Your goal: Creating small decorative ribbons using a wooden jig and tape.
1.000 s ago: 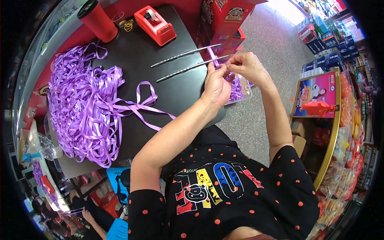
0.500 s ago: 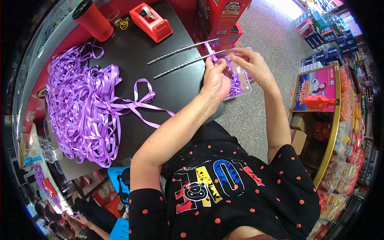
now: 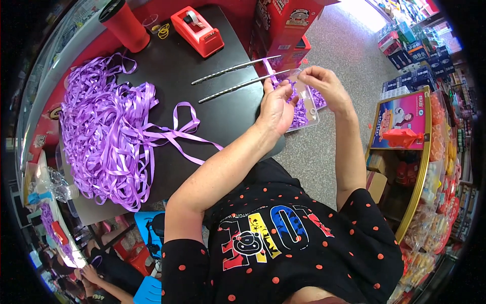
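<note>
Two long metal rods with spiral grooves, a farther one (image 3: 230,70) and a nearer one (image 3: 228,91), project past the table's right edge. A short purple ribbon (image 3: 270,71) spans the gap between them. My left hand (image 3: 277,109) is turned palm up beside the ribbon, its fingers loosely apart and the thumb side close to the nearer rod. My right hand (image 3: 331,91) is near that rod's right end, thumb and fingertips pinched together. Whatever is in the pinch is too small to make out. Under the hands, a clear plastic box (image 3: 315,119) holds many short purple ribbon pieces.
A big heap of purple ribbon (image 3: 109,137) covers the left of the dark table (image 3: 167,61), with loose strands trailing right. Behind are a red tape dispenser (image 3: 200,33) and a red tumbler (image 3: 126,28). Red cartons (image 3: 283,25) stand beyond the edge. Another person's hands (image 3: 88,273) show lower left.
My left hand has eased open from the ribbon, its fingers spreading. My right hand has drawn slightly right, away from the rod, and its fingers have closed into a pinch.
</note>
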`<state>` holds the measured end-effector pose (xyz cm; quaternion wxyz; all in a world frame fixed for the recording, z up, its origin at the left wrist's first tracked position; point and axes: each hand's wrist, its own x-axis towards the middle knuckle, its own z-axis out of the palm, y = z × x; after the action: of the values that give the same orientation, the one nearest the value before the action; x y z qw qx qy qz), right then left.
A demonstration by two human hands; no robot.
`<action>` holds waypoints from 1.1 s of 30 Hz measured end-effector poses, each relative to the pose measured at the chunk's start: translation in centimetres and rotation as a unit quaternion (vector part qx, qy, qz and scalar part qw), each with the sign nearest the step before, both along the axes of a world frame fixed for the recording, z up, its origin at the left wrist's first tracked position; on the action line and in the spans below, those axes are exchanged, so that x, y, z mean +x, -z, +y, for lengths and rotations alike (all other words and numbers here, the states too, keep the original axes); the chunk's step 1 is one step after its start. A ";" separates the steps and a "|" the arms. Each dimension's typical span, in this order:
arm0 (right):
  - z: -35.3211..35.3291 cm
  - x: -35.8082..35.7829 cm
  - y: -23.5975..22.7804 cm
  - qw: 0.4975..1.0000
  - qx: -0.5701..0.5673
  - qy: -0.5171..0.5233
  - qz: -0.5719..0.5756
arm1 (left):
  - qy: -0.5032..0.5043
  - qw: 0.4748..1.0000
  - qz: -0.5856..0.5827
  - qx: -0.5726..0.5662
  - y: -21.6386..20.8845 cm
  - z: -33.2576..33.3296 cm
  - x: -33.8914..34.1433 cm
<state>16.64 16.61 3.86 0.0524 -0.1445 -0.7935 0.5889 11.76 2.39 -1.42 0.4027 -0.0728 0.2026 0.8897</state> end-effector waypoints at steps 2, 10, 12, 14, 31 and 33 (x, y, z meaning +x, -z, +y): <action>0.1 -1.5 -1.8 0.999 -0.009 -0.042 0.000 | 0.007 1.000 0.000 0.009 -0.3 0.0 0.2; -0.2 -8.1 -1.6 0.966 0.126 -0.195 -0.117 | 0.027 0.999 -0.006 0.042 -0.4 -0.1 0.6; -0.3 -8.7 -1.3 0.954 0.176 -0.200 -0.133 | 0.026 0.999 -0.006 0.042 -0.4 -0.1 0.6; -0.4 -8.9 -1.1 0.943 0.222 -0.201 -0.146 | 0.023 0.999 -0.005 0.040 -0.2 -0.2 0.5; -0.1 -7.6 0.7 0.965 0.208 -0.117 -0.108 | 0.032 0.998 -0.008 0.059 -0.3 -0.5 0.3; 2.4 -7.1 3.2 0.985 0.094 -0.116 -0.088 | 0.048 0.995 -0.044 0.072 -0.3 -0.6 0.2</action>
<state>9.53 19.05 0.68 -0.0727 -0.0971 -0.8580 0.4991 12.00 1.78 -1.09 0.4574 -0.0729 0.1238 0.8776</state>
